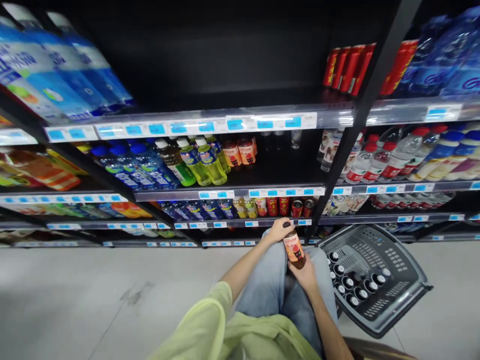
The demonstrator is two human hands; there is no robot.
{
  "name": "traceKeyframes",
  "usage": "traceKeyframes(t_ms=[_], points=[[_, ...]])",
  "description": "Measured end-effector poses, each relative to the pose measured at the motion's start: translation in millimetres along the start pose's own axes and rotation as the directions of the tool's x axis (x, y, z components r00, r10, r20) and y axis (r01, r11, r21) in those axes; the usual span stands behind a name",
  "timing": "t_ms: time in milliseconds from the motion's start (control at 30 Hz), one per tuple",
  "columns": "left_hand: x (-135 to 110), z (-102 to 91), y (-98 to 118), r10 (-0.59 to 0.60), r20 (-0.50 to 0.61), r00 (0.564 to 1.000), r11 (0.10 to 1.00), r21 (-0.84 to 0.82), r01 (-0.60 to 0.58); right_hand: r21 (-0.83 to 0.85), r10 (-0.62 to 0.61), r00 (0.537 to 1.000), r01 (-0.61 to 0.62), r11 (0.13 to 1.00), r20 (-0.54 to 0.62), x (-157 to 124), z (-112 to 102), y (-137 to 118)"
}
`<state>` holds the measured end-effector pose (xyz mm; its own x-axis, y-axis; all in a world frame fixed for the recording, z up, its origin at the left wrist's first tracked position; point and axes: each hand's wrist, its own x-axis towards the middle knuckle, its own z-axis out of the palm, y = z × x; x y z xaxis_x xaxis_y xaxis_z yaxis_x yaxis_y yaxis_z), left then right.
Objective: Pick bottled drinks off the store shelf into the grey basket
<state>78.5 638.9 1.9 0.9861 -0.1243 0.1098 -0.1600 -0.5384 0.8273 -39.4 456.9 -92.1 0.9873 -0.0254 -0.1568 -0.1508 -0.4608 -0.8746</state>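
Over my knees I hold a brown drink bottle (293, 247) with an orange label that carries a dark cat-like figure. My left hand (280, 230) is closed around its top near the dark cap. At its lower end, my right hand (304, 273) grips the base from beneath. The bottle is tilted, its cap toward the shelves. Similar orange-labelled bottles (246, 151) stand on the middle shelf in front of me. To my right, a grey shopping basket (403, 290) holds several dark bottles (352, 300) with pale cap tops.
Shelves with price strips (270, 121) span the view ahead. Green-yellow bottles (212, 165) and blue bottles (148, 162) stand left of the orange-labelled ones. Red cans (352, 67) are on the upper shelf. Red-capped bottles (384, 160) stand beyond an upright post (347, 150). Grey floor (112, 300) lies below.
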Motion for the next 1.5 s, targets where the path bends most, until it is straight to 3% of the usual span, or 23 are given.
traceKeyframes(t_ms=[100, 367, 600, 867, 1033, 1500], points=[[4.0, 7.5, -10.2, -0.031, 0.034, 0.999, 0.998, -0.051, 0.033, -0.023, -0.019, 0.999, 0.019, 1.000, 0.029, -0.6, -0.8, -0.4], [7.5, 11.4, -18.9, -0.074, 0.046, 0.996, 0.993, -0.088, 0.077, -0.144, -0.049, 0.998, 0.043, 0.989, -0.040, -2.0, -3.6, 3.7], [5.6, 8.1, -18.8, -0.030, 0.017, 0.999, 0.985, -0.168, 0.032, -0.214, -0.124, 0.992, 0.123, 0.969, 0.009, -8.5, -11.3, 15.2], [8.3, -0.8, -17.6, -0.039, 0.015, 0.999, 0.982, -0.185, 0.041, -0.208, -0.235, 0.967, 0.211, 0.955, -0.098, -10.0, -8.1, 16.6], [9.2, -0.7, -15.2, -0.090, 0.048, 0.995, 0.976, -0.195, 0.098, -0.212, -0.241, 0.967, 0.220, 0.952, -0.080, -11.4, -13.7, 10.7], [16.4, 4.5, -19.3, -0.058, 0.055, 0.997, 0.978, -0.199, 0.068, -0.220, -0.197, 0.979, 0.183, 0.958, -0.043, -8.4, -19.7, 4.7]])
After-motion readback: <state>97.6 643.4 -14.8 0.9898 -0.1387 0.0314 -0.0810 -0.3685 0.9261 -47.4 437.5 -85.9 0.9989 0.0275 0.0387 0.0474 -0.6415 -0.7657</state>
